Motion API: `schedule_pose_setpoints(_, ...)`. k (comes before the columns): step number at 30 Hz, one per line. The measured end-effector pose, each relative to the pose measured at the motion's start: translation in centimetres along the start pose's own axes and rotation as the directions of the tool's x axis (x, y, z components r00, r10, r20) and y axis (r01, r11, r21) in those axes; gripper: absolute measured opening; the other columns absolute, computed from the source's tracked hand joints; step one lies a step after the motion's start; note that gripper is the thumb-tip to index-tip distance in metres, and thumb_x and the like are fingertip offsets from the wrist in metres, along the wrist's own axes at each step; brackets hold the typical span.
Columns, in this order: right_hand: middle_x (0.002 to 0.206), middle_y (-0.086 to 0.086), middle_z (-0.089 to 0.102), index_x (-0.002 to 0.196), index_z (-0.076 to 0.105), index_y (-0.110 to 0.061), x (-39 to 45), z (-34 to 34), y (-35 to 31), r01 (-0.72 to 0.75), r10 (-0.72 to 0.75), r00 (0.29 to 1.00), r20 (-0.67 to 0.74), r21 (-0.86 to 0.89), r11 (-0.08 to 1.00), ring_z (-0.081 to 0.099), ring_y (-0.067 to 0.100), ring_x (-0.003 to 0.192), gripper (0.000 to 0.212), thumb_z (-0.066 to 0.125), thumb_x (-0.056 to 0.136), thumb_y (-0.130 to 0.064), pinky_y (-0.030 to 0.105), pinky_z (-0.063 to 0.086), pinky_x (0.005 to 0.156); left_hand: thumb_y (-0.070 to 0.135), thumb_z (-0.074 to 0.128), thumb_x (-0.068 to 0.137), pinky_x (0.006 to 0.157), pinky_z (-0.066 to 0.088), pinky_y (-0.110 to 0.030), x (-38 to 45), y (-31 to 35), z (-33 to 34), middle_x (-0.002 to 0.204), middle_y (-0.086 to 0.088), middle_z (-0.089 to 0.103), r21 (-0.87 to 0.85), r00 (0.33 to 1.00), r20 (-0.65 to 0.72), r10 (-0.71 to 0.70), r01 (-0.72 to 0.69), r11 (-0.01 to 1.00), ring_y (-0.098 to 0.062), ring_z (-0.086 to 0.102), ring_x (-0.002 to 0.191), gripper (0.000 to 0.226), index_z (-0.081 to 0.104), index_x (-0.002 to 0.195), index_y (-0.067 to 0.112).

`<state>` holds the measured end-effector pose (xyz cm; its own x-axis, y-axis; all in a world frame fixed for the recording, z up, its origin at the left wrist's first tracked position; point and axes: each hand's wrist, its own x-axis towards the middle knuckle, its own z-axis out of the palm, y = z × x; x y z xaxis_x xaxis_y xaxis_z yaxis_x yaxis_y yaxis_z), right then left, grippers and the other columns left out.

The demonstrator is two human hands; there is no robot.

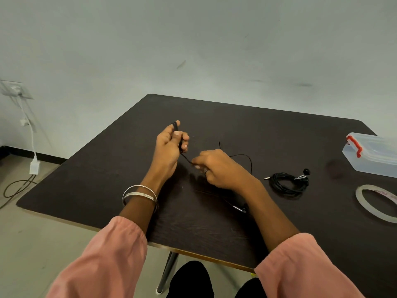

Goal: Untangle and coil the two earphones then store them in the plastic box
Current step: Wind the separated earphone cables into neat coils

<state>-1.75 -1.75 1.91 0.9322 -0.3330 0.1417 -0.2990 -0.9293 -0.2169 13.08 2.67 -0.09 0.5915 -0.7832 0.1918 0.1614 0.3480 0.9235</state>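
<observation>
Black earphone cable [186, 158] runs taut between your hands, above the dark wooden table [129, 168]. Your left hand [170, 145] grips wound turns of it, fingers curled round the loops. Your right hand [217, 168] pinches the strand just beside the left; the slack loops out behind it, and a metal-tipped end [239, 208] lies on the table under your right forearm. The second earphone [287, 181] sits coiled on the table to the right. The clear plastic box [371, 155] with red latches stands at the far right, lid on. A tape ring [373, 203] lies near it.
</observation>
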Motion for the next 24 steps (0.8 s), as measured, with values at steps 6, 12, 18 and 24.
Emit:
schedule_pose_setpoints(6, 0.072, 0.0, 0.067, 0.101, 0.073, -0.007, -1.2, -1.8, 0.6, -0.019, 0.136, 0.95, -0.281, 0.384, 0.923, 0.058, -0.005, 0.056, 0.015, 0.063, 0.089, -0.007, 0.006, 0.042, 0.058, 0.001, 0.032, 0.102, 0.055, 0.045, -0.019, -0.3, -0.5, 0.2, 0.073, -0.004, 0.054, 0.188, 0.994, 0.1, 0.048, -0.066, 0.98, -0.005, 0.049, 0.051, 0.03, 0.042, 0.13, 0.004)
schedule_pose_setpoints(12, 0.073, 0.003, 0.071, 0.095, 0.073, -0.009, -1.5, -2.6, 1.9, 0.05, 0.321, 0.838, -0.441, 0.648, 0.76, 0.069, 0.013, 0.066, 0.011, 0.067, 0.086, -0.005, 0.015, 0.047, 0.056, 0.001, 0.033, 0.102, 0.058, 0.052, -0.023, -0.8, -0.9, 0.4, 0.081, -0.01, 0.061, 0.341, 0.968, 0.253, -0.003, -0.086, 0.936, -0.011, 0.063, 0.057, 0.032, 0.042, 0.133, 0.004)
schedule_pose_setpoints(18, 0.082, 0.002, 0.072, 0.096, 0.072, -0.011, -1.8, -2.9, 3.9, 0.054, 0.408, 0.732, -0.546, 0.644, 0.763, 0.069, 0.008, 0.076, 0.012, 0.068, 0.086, -0.005, 0.024, 0.056, 0.075, 0.009, 0.029, 0.104, 0.05, 0.033, -0.017, -2.0, -0.5, 1.2, 0.07, -0.002, 0.047, 0.385, 0.817, 0.548, -0.18, -0.055, 0.921, -0.003, 0.034, 0.049, 0.034, 0.046, 0.133, 0.006)
schedule_pose_setpoints(24, 0.088, -0.001, 0.071, 0.093, 0.072, -0.01, -1.5, -2.1, 4.9, 0.005, 0.44, 0.701, -0.561, 0.621, 0.784, 0.068, 0.006, 0.083, 0.011, 0.072, 0.082, -0.009, 0.019, 0.054, 0.074, 0.019, 0.035, 0.104, 0.046, 0.027, -0.017, -2.5, -0.2, 1.2, 0.063, 0.005, 0.04, 0.298, 0.722, 0.645, -0.252, 0.066, 0.952, -0.005, 0.029, 0.051, 0.032, 0.051, 0.128, 0.005)
